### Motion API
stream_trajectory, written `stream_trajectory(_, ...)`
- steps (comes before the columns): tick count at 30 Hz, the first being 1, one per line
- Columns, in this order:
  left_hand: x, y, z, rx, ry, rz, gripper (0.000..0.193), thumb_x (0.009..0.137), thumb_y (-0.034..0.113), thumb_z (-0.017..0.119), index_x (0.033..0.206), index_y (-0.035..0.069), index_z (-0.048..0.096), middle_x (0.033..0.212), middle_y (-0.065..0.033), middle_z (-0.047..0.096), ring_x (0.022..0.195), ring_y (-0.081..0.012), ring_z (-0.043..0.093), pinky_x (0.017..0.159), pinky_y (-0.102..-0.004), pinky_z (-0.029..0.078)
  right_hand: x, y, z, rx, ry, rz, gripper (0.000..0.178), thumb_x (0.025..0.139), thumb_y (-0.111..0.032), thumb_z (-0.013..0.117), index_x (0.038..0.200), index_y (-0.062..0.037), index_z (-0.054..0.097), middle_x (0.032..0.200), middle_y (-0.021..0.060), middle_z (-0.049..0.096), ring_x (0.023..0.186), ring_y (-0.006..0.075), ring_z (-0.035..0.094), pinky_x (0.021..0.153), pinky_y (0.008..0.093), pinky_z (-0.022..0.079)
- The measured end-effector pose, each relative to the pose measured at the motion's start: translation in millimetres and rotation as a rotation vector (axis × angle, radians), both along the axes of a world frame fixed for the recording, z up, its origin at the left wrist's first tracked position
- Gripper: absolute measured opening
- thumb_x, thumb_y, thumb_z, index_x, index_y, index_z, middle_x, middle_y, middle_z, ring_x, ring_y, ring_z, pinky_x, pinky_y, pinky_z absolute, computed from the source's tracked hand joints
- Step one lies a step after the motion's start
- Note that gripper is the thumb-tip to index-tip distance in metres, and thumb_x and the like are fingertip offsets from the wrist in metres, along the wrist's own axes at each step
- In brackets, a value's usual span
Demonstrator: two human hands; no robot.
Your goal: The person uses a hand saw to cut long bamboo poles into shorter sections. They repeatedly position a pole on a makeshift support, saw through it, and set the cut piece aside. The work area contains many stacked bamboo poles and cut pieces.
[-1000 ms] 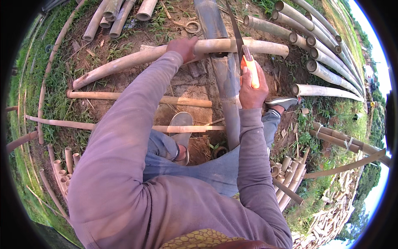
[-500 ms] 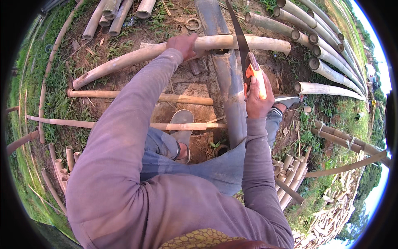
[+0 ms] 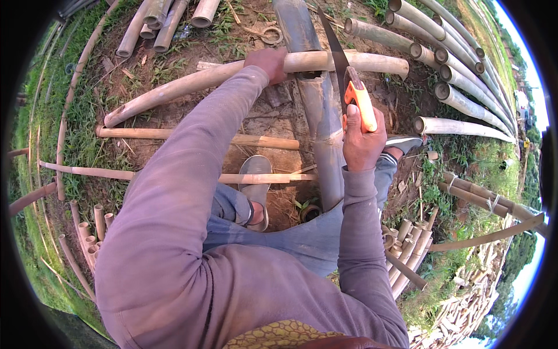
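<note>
My left hand (image 3: 268, 63) is closed around a pale bamboo pole (image 3: 372, 61). The pole lies crosswise over a thick grey bamboo log (image 3: 318, 107), which runs away from me between my legs. In my right hand (image 3: 364, 145) is a handsaw with an orange handle (image 3: 364, 104). Its dark blade (image 3: 334, 43) points away from me and crosses the pole just right of the log. Whether the teeth have cut into the bamboo I cannot tell.
Cut bamboo poles (image 3: 459, 75) are stacked at the far right, with more (image 3: 168, 26) at the far left. Two thin bamboo lengths, one a strip (image 3: 256, 177), lie across the ground by my shoe (image 3: 254, 189). Short bamboo pieces (image 3: 412, 256) stand bundled at the near right.
My left hand has shifted a little to the right along the pole. My right hand and the saw have come slightly toward me.
</note>
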State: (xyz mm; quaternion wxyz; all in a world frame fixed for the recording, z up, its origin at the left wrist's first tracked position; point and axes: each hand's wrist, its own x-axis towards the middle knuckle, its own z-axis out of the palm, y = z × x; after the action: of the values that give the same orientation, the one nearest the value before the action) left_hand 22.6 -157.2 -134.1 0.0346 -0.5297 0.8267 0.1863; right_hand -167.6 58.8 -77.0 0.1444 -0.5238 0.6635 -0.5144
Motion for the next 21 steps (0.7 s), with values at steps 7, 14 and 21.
stream_trajectory(7,3.4,-3.7,-5.6,-0.009,0.011,0.021,0.050,0.090,0.040,0.080,0.130,0.013,0.067,0.122,-0.0150,0.078,0.115,-0.0352,0.075,0.099,-0.0481,0.060,20.4,155.8,5.2,0.054,0.079,-0.097,0.023,0.106,-0.021,0.074,0.107,0.0008,0.065,0.075,-0.0002,0.061,0.059,0.0049,0.054,0.055,0.0226,0.043)
stream_trajectory(14,-0.9,-6.0,-24.9,-0.024,0.023,-0.011,0.062,0.088,0.059,0.078,0.130,0.016,0.065,0.124,-0.0146,0.077,0.117,-0.0359,0.074,0.100,-0.0503,0.058,3.6,51.7,-5.5,0.102,0.058,-0.091,0.020,0.101,-0.015,0.080,0.099,-0.0001,0.068,0.075,0.0076,0.066,0.064,0.0134,0.061,0.062,0.0334,0.051)
stream_trajectory(21,3.5,-6.2,-6.6,-0.037,-0.009,0.015,0.059,0.090,0.058,0.077,0.130,0.016,0.065,0.124,-0.0149,0.076,0.116,-0.0361,0.074,0.101,-0.0505,0.058,2.9,21.4,-2.4,0.090,0.137,-0.066,0.020,0.100,-0.017,0.081,0.100,-0.0009,0.069,0.076,0.0090,0.066,0.065,0.0142,0.059,0.062,0.0336,0.050)
